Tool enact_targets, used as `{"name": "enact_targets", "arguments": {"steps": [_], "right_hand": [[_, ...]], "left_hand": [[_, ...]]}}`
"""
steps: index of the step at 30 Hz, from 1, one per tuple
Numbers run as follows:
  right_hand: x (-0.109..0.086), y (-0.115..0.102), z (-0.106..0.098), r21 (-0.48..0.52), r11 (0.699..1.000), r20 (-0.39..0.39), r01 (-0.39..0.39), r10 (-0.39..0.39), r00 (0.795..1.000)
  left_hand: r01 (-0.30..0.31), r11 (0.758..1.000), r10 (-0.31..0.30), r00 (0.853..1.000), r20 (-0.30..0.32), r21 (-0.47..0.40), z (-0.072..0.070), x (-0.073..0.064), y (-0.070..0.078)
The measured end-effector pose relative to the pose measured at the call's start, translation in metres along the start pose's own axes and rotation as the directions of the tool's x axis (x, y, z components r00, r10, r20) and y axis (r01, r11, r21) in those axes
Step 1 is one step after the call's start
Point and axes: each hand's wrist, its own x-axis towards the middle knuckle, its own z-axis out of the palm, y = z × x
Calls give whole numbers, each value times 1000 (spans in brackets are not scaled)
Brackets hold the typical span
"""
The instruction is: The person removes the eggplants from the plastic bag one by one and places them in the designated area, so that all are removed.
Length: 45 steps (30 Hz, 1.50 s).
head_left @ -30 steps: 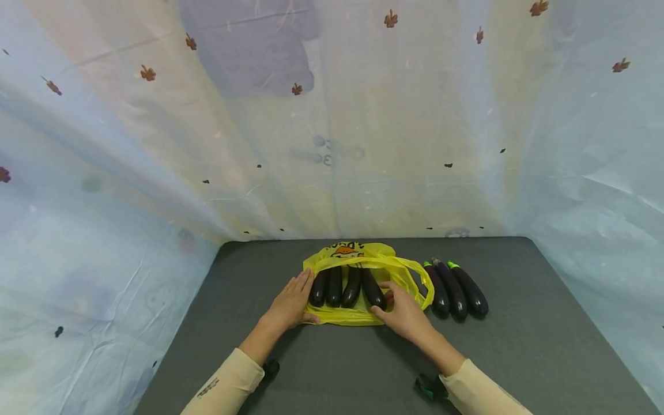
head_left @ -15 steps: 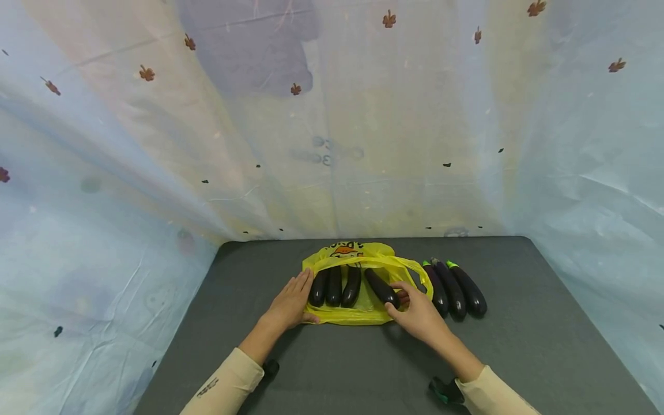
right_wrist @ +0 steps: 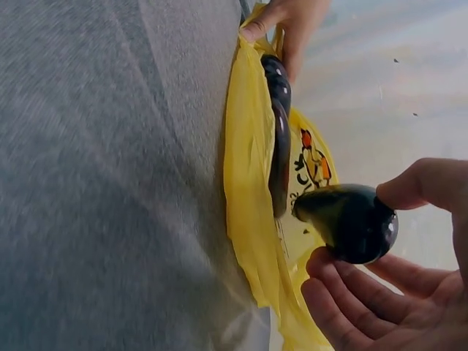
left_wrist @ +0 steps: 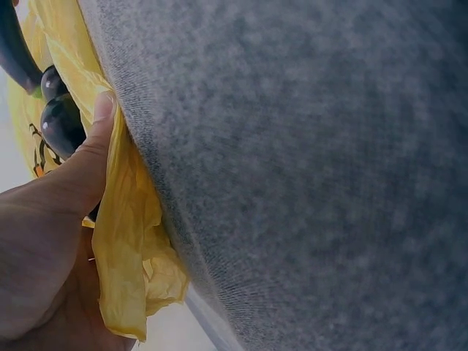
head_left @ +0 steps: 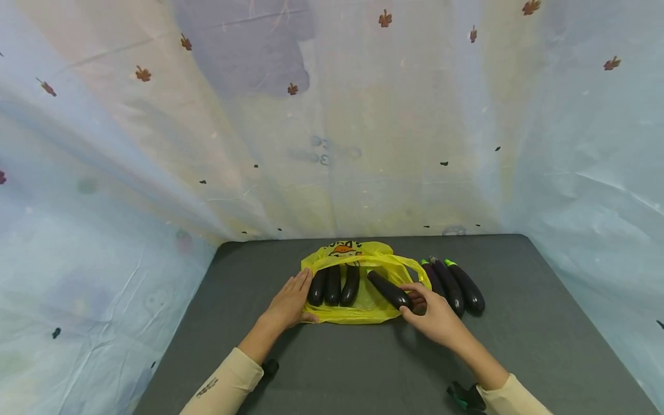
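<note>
An eggplant, dark and glossy, is gripped at its rounded end by my right hand. The right wrist view shows the thumb on one side of that eggplant and the fingers on the other. Its stem end points back into the mouth of a yellow plastic bag. Three more eggplants lie side by side in the bag's left part. My left hand rests along the bag's left edge, fingers straight. In the left wrist view, its thumb presses the yellow plastic near the front rim.
Three eggplants lie outside the bag on the grey table, just right of it; my right hand partly covers one. A bag handle loop stretches toward them. A pale patterned sheet hangs behind the table.
My right hand has moved right and slightly toward me, drawing the eggplant's rounded end away from the other three in the bag. The left hand has stayed at the bag's edge.
</note>
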Motion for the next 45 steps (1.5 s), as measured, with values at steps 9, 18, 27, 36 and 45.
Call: {"name": "enact_targets", "arguments": {"steps": [9, 18, 27, 36, 45], "right_hand": [[-13, 9, -18, 3, 1000, -14, 31, -31, 999], [-25, 17, -39, -9, 995, -36, 95, -96, 995], [-36, 29, -58, -1, 990, -57, 143, -143, 988], [-47, 37, -77, -32, 989, -140, 145, -148, 979], [-50, 49, -89, -60, 993, -197, 98, -109, 974]], "left_hand": [[7, 1000, -7, 1000, 8, -8, -1, 0, -1], [9, 1000, -8, 1000, 10, -24, -2, -2, 0], [7, 1000, -7, 1000, 4, -22, -2, -1, 0], [12, 1000, -11, 1000, 15, -29, -2, -1, 1], [11, 1000, -11, 1000, 15, -28, -2, -1, 1]]}}
